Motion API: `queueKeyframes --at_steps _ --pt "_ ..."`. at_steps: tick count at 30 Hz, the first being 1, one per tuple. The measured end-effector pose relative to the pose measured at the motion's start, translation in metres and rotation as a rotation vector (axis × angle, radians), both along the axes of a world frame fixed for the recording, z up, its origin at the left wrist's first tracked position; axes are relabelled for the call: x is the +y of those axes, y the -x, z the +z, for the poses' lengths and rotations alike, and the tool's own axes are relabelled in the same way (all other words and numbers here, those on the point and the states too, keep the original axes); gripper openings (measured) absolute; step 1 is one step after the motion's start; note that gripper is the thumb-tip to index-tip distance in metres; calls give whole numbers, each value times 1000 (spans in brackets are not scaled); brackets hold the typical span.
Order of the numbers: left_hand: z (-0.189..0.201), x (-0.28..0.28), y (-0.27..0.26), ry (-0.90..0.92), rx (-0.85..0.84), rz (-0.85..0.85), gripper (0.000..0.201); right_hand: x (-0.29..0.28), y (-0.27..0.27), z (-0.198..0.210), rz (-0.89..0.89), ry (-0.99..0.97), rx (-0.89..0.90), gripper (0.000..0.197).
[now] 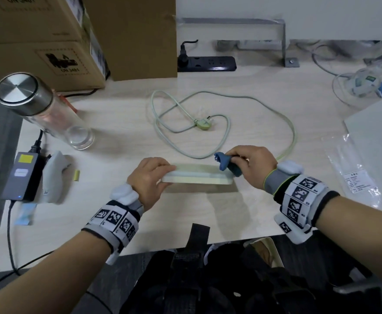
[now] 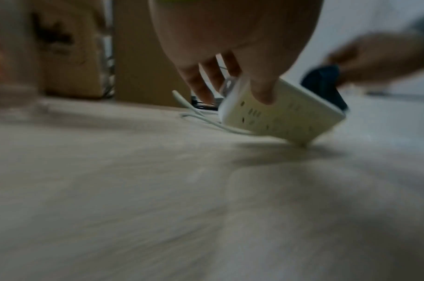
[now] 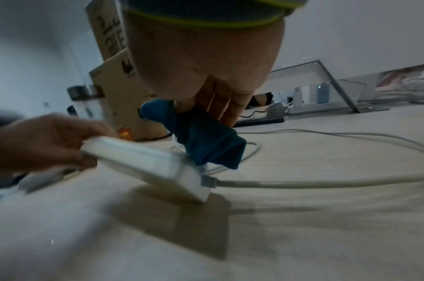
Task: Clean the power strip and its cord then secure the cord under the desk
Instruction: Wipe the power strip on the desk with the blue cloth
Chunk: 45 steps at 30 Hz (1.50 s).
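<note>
The left hand [image 1: 148, 177] grips the white power strip [image 1: 197, 176], tilted on the near table [image 1: 117, 132]. The right hand [image 1: 251, 167] pinches a blue cloth [image 1: 225, 165] at its right end. Wiping seems underway; the cord [image 1: 226, 123], loose beyond, remains unsecured.

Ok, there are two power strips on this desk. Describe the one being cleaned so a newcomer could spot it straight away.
Start at the light wood desk and look to its near edge, between the two hands. The white power strip is there, tilted up on one long edge, gripped by the left hand while the right hand holds a blue cloth at its cord end. The black power strip lies flat at the back.
</note>
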State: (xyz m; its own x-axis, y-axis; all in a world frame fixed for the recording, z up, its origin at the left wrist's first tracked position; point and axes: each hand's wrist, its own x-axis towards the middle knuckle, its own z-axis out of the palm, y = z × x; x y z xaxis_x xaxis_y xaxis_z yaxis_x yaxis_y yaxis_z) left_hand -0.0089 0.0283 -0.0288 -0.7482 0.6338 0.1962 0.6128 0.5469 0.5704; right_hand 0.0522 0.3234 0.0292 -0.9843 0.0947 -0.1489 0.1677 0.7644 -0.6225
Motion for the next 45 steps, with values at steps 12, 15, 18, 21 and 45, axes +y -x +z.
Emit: queueKeyframes --at_steps 12,15,18,21,45 --pt "-32 -28 -26 147 -87 -95 57 -13 -11 -12 104 -88 62 26" --pt "-20 -18 -16 267 -238 4 90 -18 -15 -2 166 -128 273 28" --pt "-17 -4 -4 420 -339 40 106 -25 -16 -6 396 -287 382 26" --pt "-18 0 0 486 -326 41 97 -27 -21 -37 509 -398 149 38" --pt "-10 4 6 573 -353 20 82 2 -48 -74 424 -294 183 48"
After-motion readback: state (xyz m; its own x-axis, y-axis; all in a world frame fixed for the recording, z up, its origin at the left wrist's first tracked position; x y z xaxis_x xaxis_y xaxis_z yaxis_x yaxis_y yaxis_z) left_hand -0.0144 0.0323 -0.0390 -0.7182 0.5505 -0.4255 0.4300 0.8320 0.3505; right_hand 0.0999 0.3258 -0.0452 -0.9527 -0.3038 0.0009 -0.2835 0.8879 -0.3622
